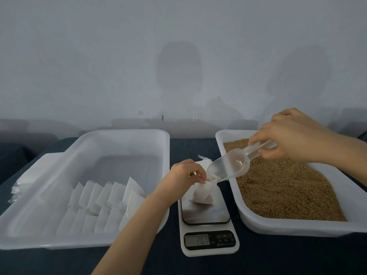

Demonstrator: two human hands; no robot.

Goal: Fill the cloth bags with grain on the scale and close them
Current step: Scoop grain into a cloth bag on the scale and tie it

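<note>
The scale [207, 219] filled the narrow gap between the left tray [127, 132] and the grain tray [297, 228], just beside both walls. Above its plate, the bag [202, 194], the left hand [182, 175] and the scoop [232, 165] in the right hand [294, 135] blocked access. Bare tabletop [190, 149] lay open behind the scale and along the front edge.

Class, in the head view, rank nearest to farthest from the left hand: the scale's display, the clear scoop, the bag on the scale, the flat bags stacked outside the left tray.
1. Bag on the scale: the left hand pinches it.
2. Clear scoop: tip at the bag's mouth, right.
3. Scale's display: in front, below the hand.
4. Stacked flat bags: far left, outside the tray.
</note>
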